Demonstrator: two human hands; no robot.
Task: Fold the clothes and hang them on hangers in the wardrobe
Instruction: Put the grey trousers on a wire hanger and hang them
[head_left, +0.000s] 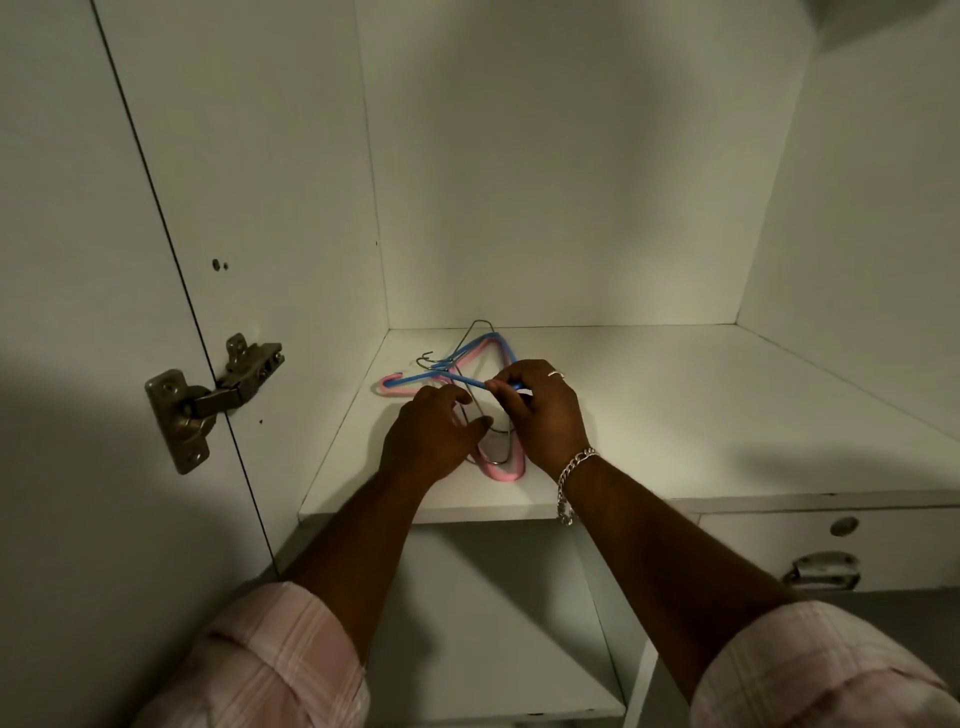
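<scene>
At centre frame, my right hand (540, 410) pinches the blue hanger (470, 375) at its end, fingers curled; my left hand (434, 434) lies loosely spread over the pink hanger (498, 470) and wire hanger (475, 332) on the white wardrobe shelf (675, 415). Left, a metal hinge (208, 400) on the door.

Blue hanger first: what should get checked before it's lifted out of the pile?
1. Right hand grips the blue hanger: ok, its fingertips pinch the blue bar.
2. Blue hanger free of the others: not ok, it crosses the pink hanger and the metal hanger.
3. Left hand ready to hold the pile down: cannot tell, it hovers over or rests on the hangers.
4. Shelf has space to lay the hanger aside: ok, bare to the right.
5. Clothes ready for hanging: cannot tell, none in view.
</scene>
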